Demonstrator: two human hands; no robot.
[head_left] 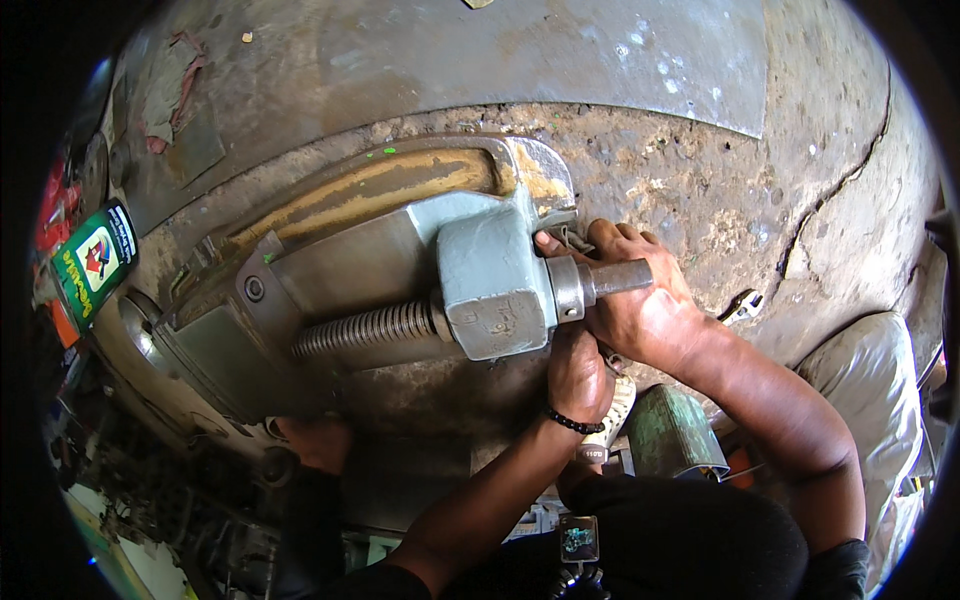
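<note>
Machine vise [345, 285]: screw [370, 328] fitted through end block [490, 285]; work at collar [567, 289] seemingly unfinished. Left hand [580, 376], right hand [645, 312]: close together there; whether clamped, cannot tell.

left hand [580, 376] close beside right hand [655, 312]

The single view is taken from the head of the person [690, 540], by the left one of two fisheye cameras worn side by side. It faces steeply down to the grey metal block [490, 280], from rather near (the block sits about the middle). Below the block enter the forearms [780, 410]; above it, the metal sheet [540, 60] appears curved.
</note>
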